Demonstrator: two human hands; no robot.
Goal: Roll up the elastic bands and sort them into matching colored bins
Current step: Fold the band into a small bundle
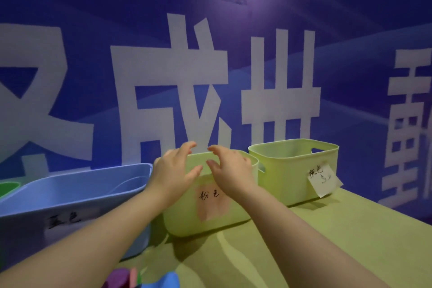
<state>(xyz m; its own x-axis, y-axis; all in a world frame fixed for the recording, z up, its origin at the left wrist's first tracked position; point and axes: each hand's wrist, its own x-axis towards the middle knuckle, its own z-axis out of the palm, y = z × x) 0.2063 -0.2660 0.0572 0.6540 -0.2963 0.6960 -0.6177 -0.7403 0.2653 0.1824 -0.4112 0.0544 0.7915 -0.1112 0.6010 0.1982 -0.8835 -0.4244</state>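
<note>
Left hand [174, 172] and right hand [231, 168] hover side by side over the rim of the middle green bin [182, 220]. Both are released: fingers loosely spread, nothing grasped. A blue bin [70, 196] stands left of the left hand. A second green bin [287, 175] stands right of the right hand. Blurred coloured bands [121, 279] lie well behind both hands, beside the left forearm.

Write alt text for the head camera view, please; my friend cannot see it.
A person's left hand and right hand, fingers loosely curved and holding nothing visible, hover over the middle green bin bearing a pink label. A blue bin stands to its left, a second green bin to its right.
</note>
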